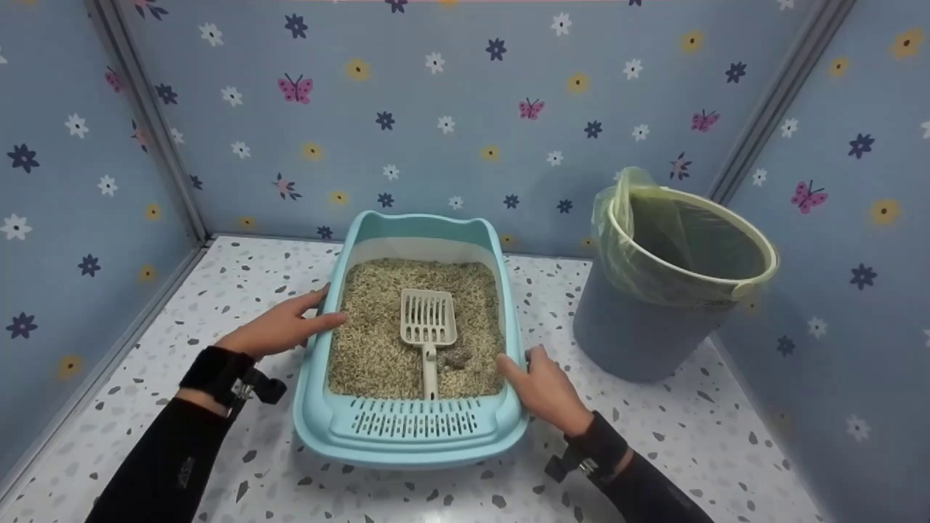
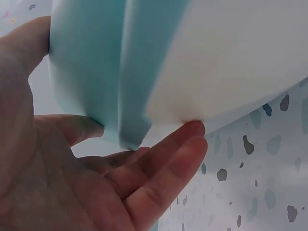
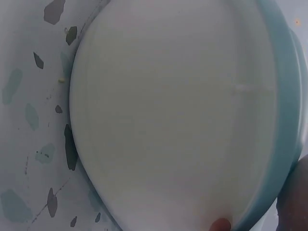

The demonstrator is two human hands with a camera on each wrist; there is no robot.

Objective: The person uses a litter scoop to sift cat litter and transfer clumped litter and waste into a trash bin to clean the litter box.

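Observation:
A litter box with a light blue rim [image 1: 338, 436] and white lower wall [image 2: 226, 62] stands on the speckled surface, filled with tan litter [image 1: 378, 363]. On the litter lies a beige slotted scoop [image 1: 430, 370], handle toward the near edge, a dark clump [image 1: 456, 357] beside it. The left hand [image 1: 280, 327] grips the box's left side, thumb over the rim, fingertips [image 2: 195, 129] against the outer wall. Around the right side, the right hand [image 1: 545, 388] holds the rim with its thumb on top; its other fingers are mostly hidden, one fingertip [image 3: 221, 224] showing against the white wall.
A grey-blue bin [image 1: 639, 327] with a pale rim and a translucent yellow-green liner [image 1: 639, 272] stands right of the box. Blue panels [image 1: 436, 167] printed with flowers and butterflies rise behind and on both sides. The box stands on a white speckled surface [image 1: 254, 443].

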